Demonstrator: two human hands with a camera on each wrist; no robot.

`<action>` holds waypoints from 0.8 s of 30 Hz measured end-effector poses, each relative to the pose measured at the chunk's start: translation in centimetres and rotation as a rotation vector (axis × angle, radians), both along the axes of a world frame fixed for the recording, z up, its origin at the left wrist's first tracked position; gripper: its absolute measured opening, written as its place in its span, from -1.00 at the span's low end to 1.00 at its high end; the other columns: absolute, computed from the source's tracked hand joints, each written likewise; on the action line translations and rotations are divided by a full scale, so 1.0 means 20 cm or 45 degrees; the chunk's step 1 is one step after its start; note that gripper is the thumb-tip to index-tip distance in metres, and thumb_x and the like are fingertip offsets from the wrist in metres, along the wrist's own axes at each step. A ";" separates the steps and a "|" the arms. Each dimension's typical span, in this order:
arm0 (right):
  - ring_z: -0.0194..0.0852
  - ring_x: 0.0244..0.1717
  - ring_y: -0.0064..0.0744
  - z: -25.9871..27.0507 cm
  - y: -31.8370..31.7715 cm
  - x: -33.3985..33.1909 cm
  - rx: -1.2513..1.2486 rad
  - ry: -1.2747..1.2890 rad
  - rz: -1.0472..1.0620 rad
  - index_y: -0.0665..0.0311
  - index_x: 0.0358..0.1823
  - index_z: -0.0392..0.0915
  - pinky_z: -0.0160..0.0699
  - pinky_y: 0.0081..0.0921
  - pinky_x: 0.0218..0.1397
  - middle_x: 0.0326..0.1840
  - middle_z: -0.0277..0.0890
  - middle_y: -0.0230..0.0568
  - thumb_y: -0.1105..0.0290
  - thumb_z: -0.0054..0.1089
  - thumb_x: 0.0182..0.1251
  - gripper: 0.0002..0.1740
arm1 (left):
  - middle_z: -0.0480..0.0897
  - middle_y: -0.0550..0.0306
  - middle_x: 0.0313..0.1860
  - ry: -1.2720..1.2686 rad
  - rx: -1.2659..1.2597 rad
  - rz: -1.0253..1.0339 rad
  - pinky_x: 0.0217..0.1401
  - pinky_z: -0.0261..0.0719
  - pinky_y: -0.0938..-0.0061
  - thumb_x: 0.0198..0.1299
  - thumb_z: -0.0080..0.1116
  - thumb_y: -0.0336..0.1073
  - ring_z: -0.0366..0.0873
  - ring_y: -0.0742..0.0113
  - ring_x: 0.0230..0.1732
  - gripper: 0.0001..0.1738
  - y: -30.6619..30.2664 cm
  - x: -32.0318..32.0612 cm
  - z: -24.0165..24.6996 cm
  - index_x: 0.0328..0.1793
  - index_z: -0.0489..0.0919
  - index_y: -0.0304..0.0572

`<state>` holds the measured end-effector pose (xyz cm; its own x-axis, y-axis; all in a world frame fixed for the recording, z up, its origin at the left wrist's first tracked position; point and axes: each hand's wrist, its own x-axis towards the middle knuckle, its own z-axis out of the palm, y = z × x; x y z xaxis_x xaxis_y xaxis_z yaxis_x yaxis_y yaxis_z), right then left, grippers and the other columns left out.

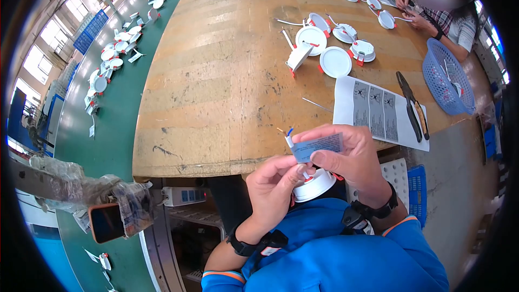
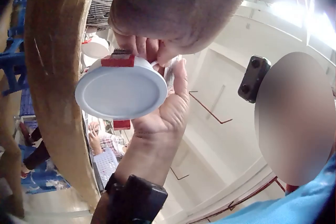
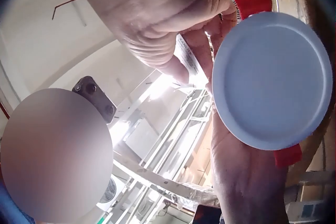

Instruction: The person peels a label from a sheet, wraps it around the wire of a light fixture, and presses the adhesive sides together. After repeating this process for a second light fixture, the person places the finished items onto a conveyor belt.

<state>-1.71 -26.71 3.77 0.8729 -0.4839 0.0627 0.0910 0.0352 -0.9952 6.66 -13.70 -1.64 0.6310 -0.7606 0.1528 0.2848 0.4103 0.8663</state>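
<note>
Close to my body, a round white downlight [image 1: 315, 188] with red clips hangs by its short white cable [image 1: 290, 141], whose end shows bare brown and blue wires. My left hand [image 1: 274, 186] pinches the cable just above the lamp body. Between thumb and fingers, my right hand [image 1: 354, 157] holds a small grey printed label [image 1: 321, 147] against the cable. In the left wrist view the flat face of the downlight [image 2: 121, 91] hides part of the fingers. The right wrist view shows that white face [image 3: 273, 81] large, with the label [image 3: 190, 58] beside the fingers.
Several downlights [image 1: 335, 62] lie on the wooden table [image 1: 216, 75] ahead. A label sheet [image 1: 346, 108] carries pliers [image 1: 412, 105] at right, near a blue basket [image 1: 448, 81]. Another person [image 1: 448, 16] works at the far right. More lamps line the green conveyor [image 1: 124, 86].
</note>
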 end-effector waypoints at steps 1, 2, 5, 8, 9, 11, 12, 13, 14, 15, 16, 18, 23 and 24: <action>0.52 -0.29 -0.62 -0.01 0.00 0.00 -0.021 0.023 0.022 0.41 -0.21 0.57 0.51 -0.64 -0.18 -0.26 0.60 -0.20 0.49 0.30 0.05 -0.75 | 0.59 0.05 -0.24 -0.019 0.010 0.033 -0.17 0.55 0.61 0.15 0.08 -0.56 0.58 0.43 -0.24 -0.82 0.00 0.00 0.00 -0.10 0.53 -0.43; 0.52 -0.25 -0.58 -0.02 0.00 -0.01 -0.040 0.047 0.043 0.43 -0.18 0.55 0.50 -0.62 -0.14 -0.25 0.59 -0.18 0.49 0.31 0.04 -0.71 | 0.59 0.06 -0.25 -0.037 0.021 0.067 -0.19 0.55 0.62 0.15 0.09 -0.56 0.58 0.46 -0.26 -0.82 0.00 0.01 0.01 -0.11 0.53 -0.43; 0.50 -0.22 -0.57 -0.03 0.02 0.00 0.016 0.051 0.050 0.43 -0.17 0.54 0.46 -0.63 -0.10 -0.24 0.57 -0.20 0.48 0.32 0.03 -0.69 | 0.63 0.10 -0.31 -0.120 0.111 0.152 -0.24 0.55 0.63 0.13 0.15 -0.49 0.56 0.52 -0.31 -0.86 0.00 0.01 0.00 -0.20 0.56 -0.41; 0.49 -0.23 -0.59 -0.04 0.03 0.00 0.011 0.048 0.019 0.42 -0.19 0.54 0.45 -0.64 -0.10 -0.24 0.55 -0.24 0.48 0.33 0.04 -0.71 | 0.63 0.10 -0.31 -0.159 0.109 0.164 -0.23 0.55 0.63 0.12 0.16 -0.50 0.56 0.52 -0.31 -0.86 0.00 0.01 0.00 -0.19 0.56 -0.41; 0.49 -0.24 -0.59 -0.05 0.03 0.01 -0.010 0.051 0.009 0.41 -0.20 0.54 0.45 -0.64 -0.11 -0.24 0.55 -0.25 0.47 0.33 0.04 -0.72 | 0.63 0.10 -0.31 -0.166 0.115 0.163 -0.23 0.55 0.63 0.12 0.16 -0.50 0.56 0.51 -0.31 -0.86 0.01 0.01 0.00 -0.19 0.56 -0.41; 0.49 -0.24 -0.59 -0.05 0.03 0.01 -0.008 0.052 -0.010 0.42 -0.20 0.54 0.45 -0.64 -0.11 -0.23 0.55 -0.25 0.47 0.32 0.05 -0.72 | 0.62 0.10 -0.30 -0.178 0.127 0.162 -0.23 0.55 0.64 0.12 0.16 -0.51 0.56 0.51 -0.30 -0.86 0.01 0.01 0.00 -0.18 0.56 -0.41; 0.49 -0.24 -0.59 -0.05 0.04 0.01 -0.007 0.053 -0.021 0.42 -0.21 0.54 0.45 -0.64 -0.12 -0.23 0.55 -0.25 0.46 0.32 0.05 -0.72 | 0.62 0.10 -0.31 -0.181 0.130 0.166 -0.23 0.55 0.63 0.12 0.15 -0.51 0.56 0.51 -0.31 -0.86 0.01 0.01 -0.01 -0.18 0.55 -0.41; 0.49 -0.27 -0.62 -0.06 0.04 0.01 -0.088 0.008 -0.039 0.41 -0.20 0.53 0.46 -0.66 -0.16 -0.25 0.56 -0.26 0.46 0.31 0.06 -0.73 | 0.63 0.10 -0.31 -0.184 0.133 0.171 -0.24 0.55 0.63 0.13 0.15 -0.50 0.56 0.51 -0.31 -0.86 0.01 0.01 -0.01 -0.18 0.55 -0.41; 0.49 -0.30 -0.65 -0.08 0.04 0.02 -0.170 -0.038 -0.059 0.41 -0.20 0.52 0.47 -0.67 -0.20 -0.28 0.56 -0.27 0.45 0.30 0.08 -0.73 | 0.63 0.09 -0.31 -0.188 0.135 0.174 -0.24 0.55 0.63 0.13 0.15 -0.50 0.56 0.51 -0.32 -0.85 0.01 0.00 -0.02 -0.18 0.55 -0.41; 0.49 -0.33 -0.67 -0.09 0.04 0.02 -0.252 -0.083 -0.078 0.40 -0.19 0.51 0.49 -0.68 -0.24 -0.30 0.57 -0.28 0.45 0.29 0.09 -0.74 | 0.61 0.09 -0.31 -0.153 0.128 0.171 -0.25 0.54 0.64 0.13 0.14 -0.51 0.56 0.51 -0.32 -0.86 0.01 0.00 -0.01 -0.17 0.55 -0.41; 0.48 -0.31 -0.67 -0.10 0.04 0.02 -0.208 -0.082 -0.079 0.40 -0.18 0.51 0.48 -0.68 -0.23 -0.28 0.57 -0.28 0.44 0.29 0.09 -0.73 | 0.60 0.09 -0.31 -0.116 0.122 0.168 -0.25 0.53 0.64 0.13 0.13 -0.53 0.55 0.50 -0.33 -0.86 0.00 -0.01 -0.01 -0.17 0.56 -0.41; 0.47 -0.28 -0.66 -0.10 0.05 0.03 -0.123 -0.083 -0.079 0.41 -0.17 0.50 0.46 -0.68 -0.21 -0.23 0.56 -0.27 0.43 0.30 0.09 -0.70 | 0.60 0.08 -0.31 -0.023 0.089 0.134 -0.24 0.53 0.64 0.13 0.12 -0.54 0.55 0.49 -0.33 -0.86 0.00 -0.01 0.01 -0.16 0.56 -0.42; 0.48 -0.16 -0.55 -0.07 0.01 0.01 -0.048 0.084 0.018 0.42 -0.13 0.53 0.46 -0.62 -0.09 -0.17 0.55 -0.16 0.44 0.34 0.04 -0.65 | 0.62 0.05 -0.31 0.115 0.014 0.122 -0.20 0.55 0.62 0.13 0.12 -0.56 0.56 0.48 -0.29 -0.87 0.01 -0.01 0.02 -0.17 0.55 -0.42; 0.48 -0.15 -0.55 -0.07 0.01 0.01 -0.152 0.054 0.029 0.42 -0.13 0.53 0.46 -0.61 -0.09 -0.17 0.55 -0.15 0.44 0.35 0.03 -0.65 | 0.62 0.06 -0.31 0.096 0.008 0.139 -0.21 0.55 0.62 0.12 0.12 -0.57 0.56 0.49 -0.30 -0.86 0.01 0.00 0.02 -0.17 0.55 -0.43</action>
